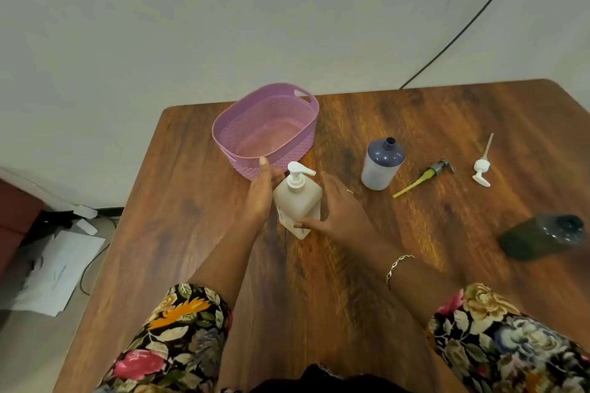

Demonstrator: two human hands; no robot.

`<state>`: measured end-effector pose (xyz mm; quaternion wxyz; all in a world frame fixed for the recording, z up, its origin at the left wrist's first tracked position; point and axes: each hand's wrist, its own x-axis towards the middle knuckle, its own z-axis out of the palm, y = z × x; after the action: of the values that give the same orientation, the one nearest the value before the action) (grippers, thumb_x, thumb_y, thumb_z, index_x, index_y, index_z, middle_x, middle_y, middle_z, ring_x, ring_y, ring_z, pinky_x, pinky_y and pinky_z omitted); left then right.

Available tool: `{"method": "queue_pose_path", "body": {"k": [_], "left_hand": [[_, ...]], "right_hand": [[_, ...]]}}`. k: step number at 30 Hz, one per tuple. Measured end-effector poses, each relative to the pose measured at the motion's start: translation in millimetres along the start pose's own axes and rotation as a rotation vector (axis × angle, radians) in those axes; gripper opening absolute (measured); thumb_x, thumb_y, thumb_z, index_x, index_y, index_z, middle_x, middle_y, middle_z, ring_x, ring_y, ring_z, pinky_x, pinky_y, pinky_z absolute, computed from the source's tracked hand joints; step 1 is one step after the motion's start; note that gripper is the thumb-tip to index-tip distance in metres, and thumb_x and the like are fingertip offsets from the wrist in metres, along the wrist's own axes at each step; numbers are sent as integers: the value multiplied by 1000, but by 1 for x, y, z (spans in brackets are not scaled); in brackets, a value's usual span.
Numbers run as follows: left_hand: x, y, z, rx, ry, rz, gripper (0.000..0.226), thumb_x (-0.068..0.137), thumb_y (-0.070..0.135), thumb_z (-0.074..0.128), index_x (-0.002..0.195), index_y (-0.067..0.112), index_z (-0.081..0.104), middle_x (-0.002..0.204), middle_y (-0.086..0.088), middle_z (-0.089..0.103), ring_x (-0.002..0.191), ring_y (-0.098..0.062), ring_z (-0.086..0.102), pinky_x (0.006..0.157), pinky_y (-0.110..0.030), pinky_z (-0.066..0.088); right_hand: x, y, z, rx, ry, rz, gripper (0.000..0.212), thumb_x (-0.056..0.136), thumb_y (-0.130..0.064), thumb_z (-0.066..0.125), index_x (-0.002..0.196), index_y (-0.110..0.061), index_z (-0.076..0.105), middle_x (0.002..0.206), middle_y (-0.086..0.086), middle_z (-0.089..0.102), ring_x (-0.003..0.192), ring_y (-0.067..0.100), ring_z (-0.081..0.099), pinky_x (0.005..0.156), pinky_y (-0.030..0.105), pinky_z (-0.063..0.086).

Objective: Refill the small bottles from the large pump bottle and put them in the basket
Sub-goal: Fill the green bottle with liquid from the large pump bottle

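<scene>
A large cream pump bottle (297, 198) with a white pump head stands upright near the table's middle. My left hand (261, 191) lies against its left side with the fingers fairly straight. My right hand (335, 210) wraps its right side, thumb across the lower front. Just behind them sits an empty purple basket (223, 128). A small grey bottle (381, 164) with a dark blue shoulder stands open-necked to the right. A dark green bottle (542, 241) lies blurred at the right edge.
Two loose pump heads lie on the wooden table (191, 233) to the right: a dark one with a yellow tube (424, 177) and a white one (482, 166). A black cable (463, 32) runs down the wall. Papers lie on the floor at left.
</scene>
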<state>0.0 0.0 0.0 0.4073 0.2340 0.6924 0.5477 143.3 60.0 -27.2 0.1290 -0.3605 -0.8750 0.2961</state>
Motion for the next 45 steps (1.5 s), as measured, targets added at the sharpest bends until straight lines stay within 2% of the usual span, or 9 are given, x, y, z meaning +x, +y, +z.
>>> {"method": "queue_pose_path", "body": {"k": [2, 7, 12, 17, 22, 29, 35, 39, 45], "left_hand": [[-3, 1, 2, -20, 9, -19, 60, 100, 48, 14, 89, 19, 66, 89, 7, 67, 89, -8, 62, 78, -23, 47], [-1, -5, 1, -14, -14, -36, 62, 100, 48, 14, 89, 23, 70, 96, 0, 69, 97, -16, 63, 85, -30, 49], [-5, -3, 5, -11, 3, -19, 54, 101, 43, 16, 89, 25, 65, 89, 7, 63, 84, -5, 58, 74, -20, 47], [-11, -1, 7, 12, -2, -2, 54, 101, 43, 16, 93, 23, 66, 90, 7, 64, 85, -5, 59, 75, -20, 47], [-28, 1, 16, 22, 26, -44, 58, 101, 44, 16, 87, 22, 68, 83, 11, 64, 80, -4, 59, 68, -21, 45], [-61, -14, 33, 26, 104, -123, 57, 100, 47, 21, 90, 19, 69, 94, 2, 67, 90, -14, 61, 87, -36, 48], [-88, -22, 42, -7, 104, -203, 57, 98, 51, 22, 109, 15, 64, 110, -4, 65, 99, -20, 60, 88, -38, 49], [-96, -33, 44, -25, 87, -265, 61, 94, 59, 23, 117, 17, 61, 115, -4, 64, 102, -21, 60, 93, -46, 48], [-105, -26, 47, -8, 82, -278, 55, 97, 50, 25, 122, 14, 57, 116, -5, 61, 99, -19, 59, 82, -33, 49]], "right_hand": [[1, -2, 7, 45, 45, -11, 96, 68, -59, 71, 141, -11, 30, 140, 6, 41, 125, 21, 42, 101, 33, 39], [5, -9, 20, 79, 122, 36, 87, 67, -48, 77, 135, -12, 36, 133, 7, 46, 116, 22, 48, 91, 31, 41], [7, -10, 23, 62, 144, 48, 83, 69, -42, 76, 134, -9, 37, 132, 8, 46, 115, 23, 49, 88, 31, 42], [2, -9, 19, 81, 139, 44, 80, 68, -41, 77, 131, -9, 39, 129, 8, 49, 112, 23, 51, 90, 32, 44], [-23, -9, 3, 61, 124, -6, 80, 67, -45, 73, 131, -10, 40, 126, 5, 51, 110, 18, 50, 82, 18, 33], [-55, 2, -8, 65, 3, 1, 85, 60, -54, 65, 132, -17, 38, 127, -4, 49, 102, -1, 39, 77, 5, 28], [-78, 14, -12, 47, -44, -66, 89, 59, -49, 69, 134, -10, 40, 127, 2, 51, 106, 8, 46, 82, 7, 29], [-87, 18, -12, 47, -78, -59, 87, 63, -47, 73, 135, -14, 37, 129, 0, 49, 112, 14, 47, 86, 17, 33], [-91, 26, -11, 70, -110, -56, 85, 63, -47, 71, 134, -15, 38, 130, 1, 49, 114, 15, 48, 93, 27, 40]]}}
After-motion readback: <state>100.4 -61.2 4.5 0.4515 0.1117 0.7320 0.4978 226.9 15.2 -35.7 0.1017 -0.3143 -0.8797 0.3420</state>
